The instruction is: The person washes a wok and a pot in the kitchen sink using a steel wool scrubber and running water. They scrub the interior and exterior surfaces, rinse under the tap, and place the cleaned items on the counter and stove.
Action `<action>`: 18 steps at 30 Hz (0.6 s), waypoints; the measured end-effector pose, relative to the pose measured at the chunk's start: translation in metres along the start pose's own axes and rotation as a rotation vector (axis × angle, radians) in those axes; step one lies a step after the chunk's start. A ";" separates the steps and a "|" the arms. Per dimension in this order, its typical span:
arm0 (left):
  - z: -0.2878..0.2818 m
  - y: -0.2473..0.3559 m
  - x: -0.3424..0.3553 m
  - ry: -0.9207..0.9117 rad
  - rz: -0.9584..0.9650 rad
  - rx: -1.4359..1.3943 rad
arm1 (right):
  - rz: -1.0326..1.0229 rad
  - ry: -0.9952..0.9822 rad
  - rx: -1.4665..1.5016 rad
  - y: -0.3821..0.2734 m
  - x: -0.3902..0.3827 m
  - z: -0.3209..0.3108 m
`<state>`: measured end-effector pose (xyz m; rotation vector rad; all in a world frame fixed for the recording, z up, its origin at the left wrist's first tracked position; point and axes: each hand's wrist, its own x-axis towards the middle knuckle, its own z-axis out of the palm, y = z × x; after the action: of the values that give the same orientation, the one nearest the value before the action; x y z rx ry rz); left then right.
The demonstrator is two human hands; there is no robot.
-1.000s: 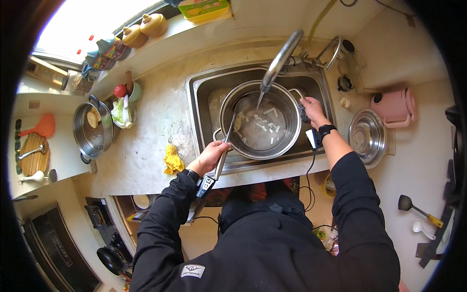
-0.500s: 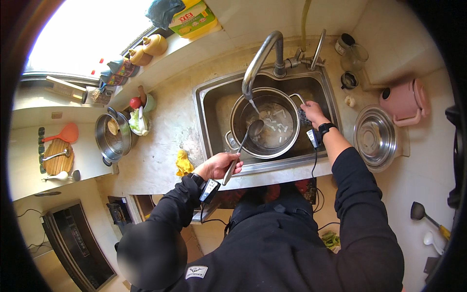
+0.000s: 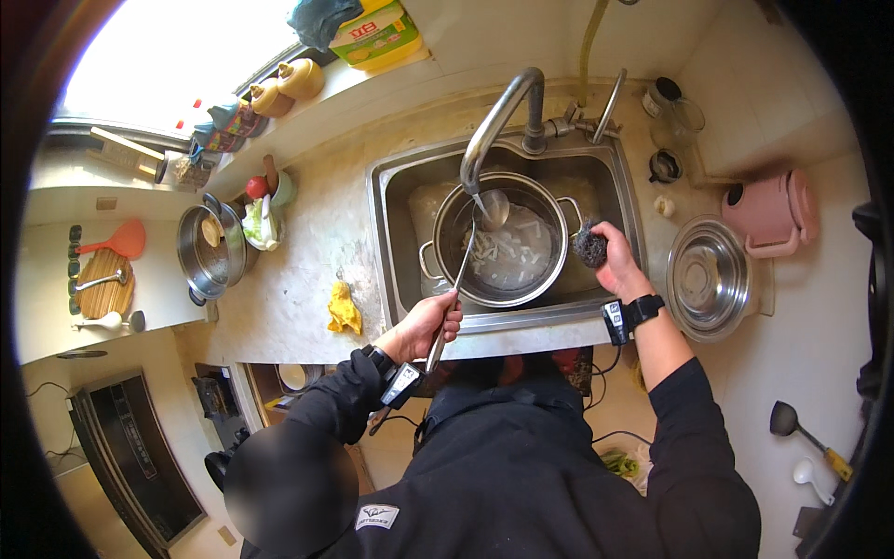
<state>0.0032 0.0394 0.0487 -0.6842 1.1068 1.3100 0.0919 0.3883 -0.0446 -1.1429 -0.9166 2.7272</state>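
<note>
Daylight glares white through the window (image 3: 177,70); edges bow into black; a round patch (image 3: 291,489) is blurred.

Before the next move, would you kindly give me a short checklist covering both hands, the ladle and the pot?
1. Left hand gripping the ladle by its handle: ok.
2. Right hand holding the dark scrubber: ok.
3. Right hand gripping the near pot handle: not ok; its fingers are around the scrubber.
4. Pot standing inside the sink: ok.
5. Pot free of white pieces: not ok; several lie inside.
6. Faucet water temperature: cannot tell.
</note>
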 end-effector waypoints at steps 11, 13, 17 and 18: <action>0.002 0.011 -0.011 -0.318 -0.198 -0.327 | -0.868 -0.276 -1.127 0.061 -0.021 0.124; 0.004 0.012 -0.014 -0.390 -0.195 -0.315 | -1.022 -0.432 -1.305 0.064 -0.019 0.136; -0.007 0.007 -0.023 -0.381 -0.210 -0.112 | -1.048 -0.211 -1.626 0.061 0.000 0.143; -0.011 0.006 -0.024 -0.420 -0.187 -0.106 | -0.958 0.016 -1.637 0.060 0.005 0.143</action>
<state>-0.0033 0.0211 0.0681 -0.5425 0.6235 1.2821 0.0046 0.2680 -0.0012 -0.3385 -2.7542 0.8602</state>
